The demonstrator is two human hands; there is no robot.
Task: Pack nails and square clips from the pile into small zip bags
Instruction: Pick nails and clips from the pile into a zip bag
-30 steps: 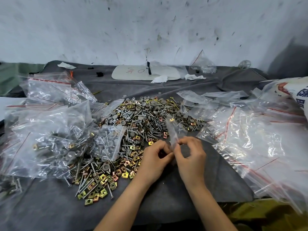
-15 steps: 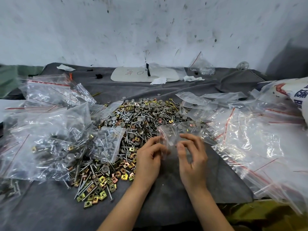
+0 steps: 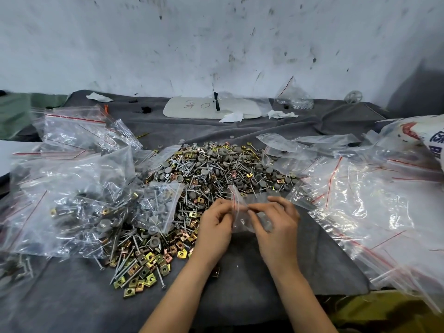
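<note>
A big pile of nails, grey round caps and brass square clips (image 3: 206,174) covers the middle of the grey cloth (image 3: 72,296). Just in front of it, a small clear zip bag (image 3: 247,207) with a red strip lies between my two hands. My left hand (image 3: 215,227) pinches the bag's red-striped mouth on its left side. My right hand (image 3: 276,227) pinches the same mouth from the right, fingers curled over the plastic. The bag looks empty.
Filled zip bags (image 3: 79,207) are heaped on the left. Empty clear zip bags (image 3: 372,207) spread over the right. A printed white sack (image 3: 422,138) sits at far right. A white board (image 3: 211,109) and tissue scraps lie by the back wall.
The small bag, held upright a second ago, has been turned and lowered flat between my hands. Both hands have shifted up to its red-striped mouth.
</note>
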